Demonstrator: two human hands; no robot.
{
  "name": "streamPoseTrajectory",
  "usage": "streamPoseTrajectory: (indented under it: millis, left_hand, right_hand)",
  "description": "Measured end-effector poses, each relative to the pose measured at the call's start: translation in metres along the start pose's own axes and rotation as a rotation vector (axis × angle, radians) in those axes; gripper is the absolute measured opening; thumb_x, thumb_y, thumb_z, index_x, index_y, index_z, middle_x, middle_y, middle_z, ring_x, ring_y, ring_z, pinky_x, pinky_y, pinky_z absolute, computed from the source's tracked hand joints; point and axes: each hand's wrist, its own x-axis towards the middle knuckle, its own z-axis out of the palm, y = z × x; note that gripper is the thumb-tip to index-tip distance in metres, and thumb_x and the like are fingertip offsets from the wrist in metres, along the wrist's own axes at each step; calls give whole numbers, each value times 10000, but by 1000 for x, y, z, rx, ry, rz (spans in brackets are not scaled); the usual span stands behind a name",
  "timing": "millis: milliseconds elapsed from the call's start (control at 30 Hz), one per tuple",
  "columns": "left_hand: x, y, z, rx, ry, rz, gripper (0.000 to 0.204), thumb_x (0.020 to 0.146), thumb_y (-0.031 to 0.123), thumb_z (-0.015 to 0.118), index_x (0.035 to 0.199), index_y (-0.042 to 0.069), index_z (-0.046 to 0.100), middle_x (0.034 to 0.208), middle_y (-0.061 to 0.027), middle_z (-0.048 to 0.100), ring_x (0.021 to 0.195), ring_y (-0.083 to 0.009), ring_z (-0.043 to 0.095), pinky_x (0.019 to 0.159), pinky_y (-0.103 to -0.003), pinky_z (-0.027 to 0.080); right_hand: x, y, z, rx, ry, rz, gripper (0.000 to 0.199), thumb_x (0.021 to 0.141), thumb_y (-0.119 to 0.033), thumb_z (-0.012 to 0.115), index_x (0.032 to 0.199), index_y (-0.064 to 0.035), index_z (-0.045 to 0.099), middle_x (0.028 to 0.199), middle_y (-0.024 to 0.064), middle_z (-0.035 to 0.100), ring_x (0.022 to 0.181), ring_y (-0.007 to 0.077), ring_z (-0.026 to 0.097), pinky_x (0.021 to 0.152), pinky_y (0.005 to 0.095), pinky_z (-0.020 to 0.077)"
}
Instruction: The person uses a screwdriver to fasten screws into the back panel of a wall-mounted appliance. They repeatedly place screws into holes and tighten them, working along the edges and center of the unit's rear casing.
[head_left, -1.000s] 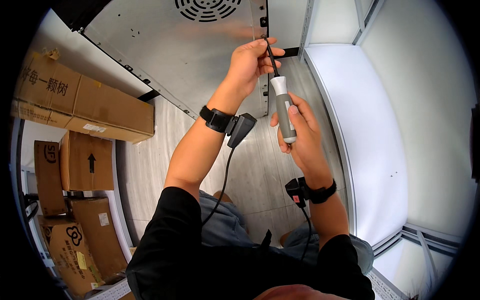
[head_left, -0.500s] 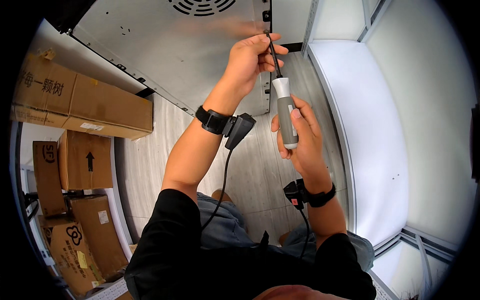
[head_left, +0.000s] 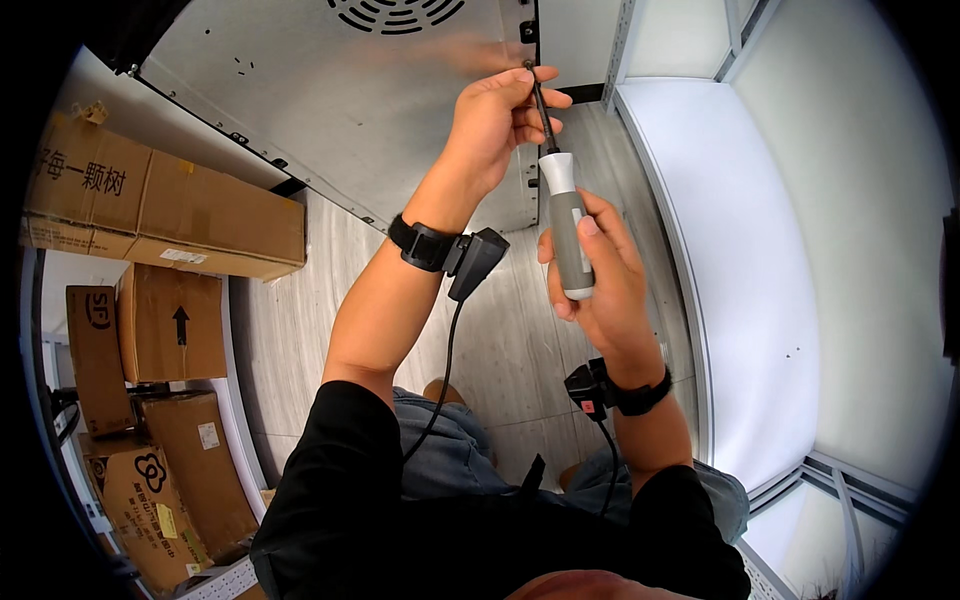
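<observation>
A screwdriver [head_left: 570,235] with a grey handle, white collar and dark shaft points up and away from me. Its handle lies in my right hand [head_left: 612,275], the thumb along its side and the fingers wrapped beneath. Up by the tip, my left hand [head_left: 490,125] pinches the shaft between thumb and fingers, its other fingers curled loosely behind. That tip is at the right edge of a large silver metal panel [head_left: 330,110], close to the edge's dark holes. Whether a screw sits at the tip is too small to tell.
Cardboard boxes [head_left: 215,225] are stacked on the left, several of them on a shelf. A long white shelf [head_left: 750,270] runs along the right beside a pale wall. Grey wood-look flooring [head_left: 330,300] lies below. Cables [head_left: 450,365] hang from the black devices strapped to my wrists.
The view has shifted very slightly. Both hands and the screwdriver keep nearly the same place at the panel's edge, with only a small drift to the left in the picture.
</observation>
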Motion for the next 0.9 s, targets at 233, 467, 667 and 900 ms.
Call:
streamPoseTrajectory:
  millis: [233,467,667,900]
  left_hand:
    - [-13,0,8,-7,89,-54,288,954,229,487,1142,21,552,817,-34,627,644,-105,570,578,-228,438]
    - [-7,1,10,210,146,-44,268,888,161,618,1105,14,559,764,-46,618,597,-120,602,531,-239,482]
    - [-10,9,6,196,154,-76,268,910,131,573,1139,-5,537,822,-92,658,605,-137,623,534,-253,506]
    - [-10,13,13,162,110,-85,286,937,104,510,1194,-19,490,899,-119,668,652,-150,640,602,-274,528]
  right_hand:
    - [4,4,8,-168,116,-31,423,912,-110,531,1270,-2,333,860,106,538,520,103,531,396,231,368]
    - [10,20,-4,-183,158,30,466,869,-94,599,1252,-13,347,943,76,511,651,88,540,427,218,406]
    - [6,2,-19,300,-194,259,466,919,-247,497,1288,-12,335,1039,169,556,765,241,623,518,288,495]
    - [11,6,-22,312,-265,227,533,911,-218,503,1347,-1,286,1051,177,568,815,261,635,602,338,546]
